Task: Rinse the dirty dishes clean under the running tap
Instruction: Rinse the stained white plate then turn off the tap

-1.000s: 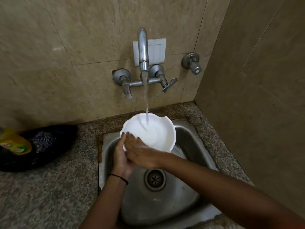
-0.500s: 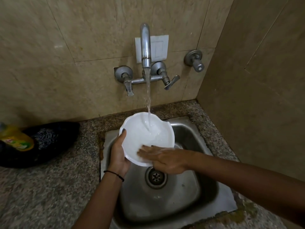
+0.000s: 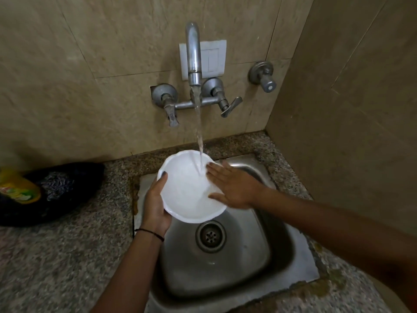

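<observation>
**Desk:** What does the frame show?

**Photographer:** A person rinses a white bowl (image 3: 187,190) under a running tap (image 3: 193,53) over a steel sink (image 3: 266,263). The bowl is held tilted above the basin, its near rim just above the drain (image 3: 210,236).

**Desk:** The hands?

**Photographer:** The left hand (image 3: 155,204) grips the bowl's left rim, with the thumb (image 3: 163,177) hooked over the edge. The fingers beneath are hidden. The right hand (image 3: 234,188) lies flat on the bowl's right side, its fingers (image 3: 216,169) straight and spread and holding nothing.

**Desk:** What has changed since the earlier shots?

**Photographer:** A second ago the right hand was at the left rim, crossing over the other hand. Half a second ago it lay across the near rim. Now it has swept round to the right side, with its fingertips just beside the spot where the water (image 3: 199,132) lands. The left hand's grip is unchanged, and the stream has run throughout.

**Desk:** Anything else in the frame?

**Photographer:** A thin black wristband (image 3: 150,232) on the left wrist. On the speckled stone counter (image 3: 56,256) at far left, a yellow bottle (image 3: 18,188) lies against a black bag (image 3: 67,188), as before.
</observation>
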